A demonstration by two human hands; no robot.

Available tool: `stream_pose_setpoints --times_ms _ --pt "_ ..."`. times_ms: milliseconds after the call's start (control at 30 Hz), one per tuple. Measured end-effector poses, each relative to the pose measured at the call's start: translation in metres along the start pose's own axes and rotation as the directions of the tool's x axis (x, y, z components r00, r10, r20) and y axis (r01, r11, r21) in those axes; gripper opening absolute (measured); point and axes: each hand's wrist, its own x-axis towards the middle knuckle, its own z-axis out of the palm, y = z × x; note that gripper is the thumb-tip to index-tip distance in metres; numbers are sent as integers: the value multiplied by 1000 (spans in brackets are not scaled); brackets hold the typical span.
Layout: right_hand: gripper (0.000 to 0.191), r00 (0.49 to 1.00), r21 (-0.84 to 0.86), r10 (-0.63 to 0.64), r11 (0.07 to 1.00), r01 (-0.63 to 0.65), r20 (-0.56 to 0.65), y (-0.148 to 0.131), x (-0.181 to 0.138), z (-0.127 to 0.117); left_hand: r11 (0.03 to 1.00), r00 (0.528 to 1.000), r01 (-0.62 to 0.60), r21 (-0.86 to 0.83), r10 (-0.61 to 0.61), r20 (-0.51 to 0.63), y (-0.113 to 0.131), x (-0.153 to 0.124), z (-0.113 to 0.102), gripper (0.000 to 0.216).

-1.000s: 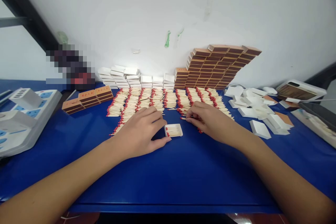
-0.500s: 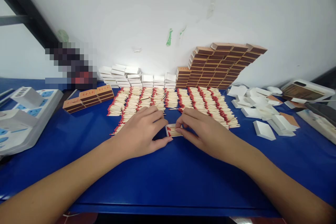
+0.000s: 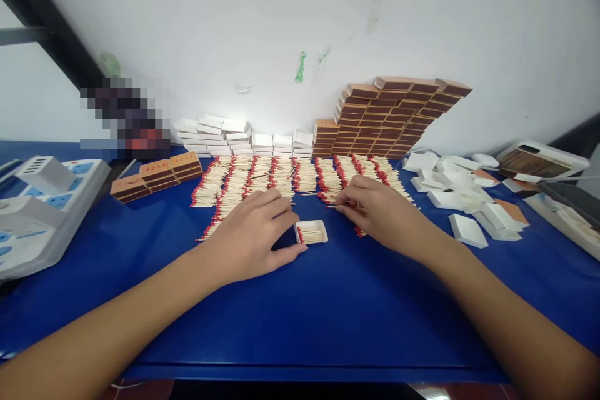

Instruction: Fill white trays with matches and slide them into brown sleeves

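My left hand (image 3: 253, 231) rests on the blue table (image 3: 300, 312), thumb and fingers closed around the left end of a small white matchbox tray (image 3: 324, 231). Red-headed matches (image 3: 312, 236) lie inside the tray, their heads toward my left hand. To the right, my right hand (image 3: 382, 209) is at the near edge of the rows of loose matches (image 3: 307, 176). Its thumb and forefinger pinch together at match ends there; how many matches they hold is hidden.
Brown matchboxes (image 3: 387, 119) are stacked against the wall, with white trays (image 3: 262, 140) piled left of them. More white trays (image 3: 469, 231) lie scattered at right. Three matchboxes (image 3: 157, 174) and a power strip (image 3: 79, 200) are at left.
My right hand has moved from above the tray to the right and slightly away, onto the loose matches. The tray's right end now shows. My left hand has stayed in place.
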Motion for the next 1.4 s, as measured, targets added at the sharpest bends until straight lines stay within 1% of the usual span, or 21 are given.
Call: stream_pose_setpoints --times_ms 133,300,567,767,1100,1300,1400 --pt "15 1000 4 18 1000 -18 22 0 1 2 1000 1000 -8 5 8 -12 0 0 0 28" --pt "10 1000 10 4 1000 -4 -8 1 1 3 1000 1000 -10 9 10 -21 -1 -2 1 29" --pt "14 1000 14 -3 1000 3 7 4 1 3 1000 1000 -2 10 2 -7 -1 -1 2 29" --pt "13 1000 19 8 1000 -8 17 3 1 3 1000 1000 -9 13 9 1 -1 -1 1 29" --pt "15 1000 49 -18 999 17 22 3 2 3 1000 1000 -8 6 8 3 -1 -1 0 27" --pt "10 1000 71 -21 997 21 8 3 2 2 1000 1000 -9 1 9 -7 -1 -1 1 27" --pt "12 999 76 -23 997 21 24 1 2 1 1000 1000 -9 5 9 -8 -1 -1 1 28"
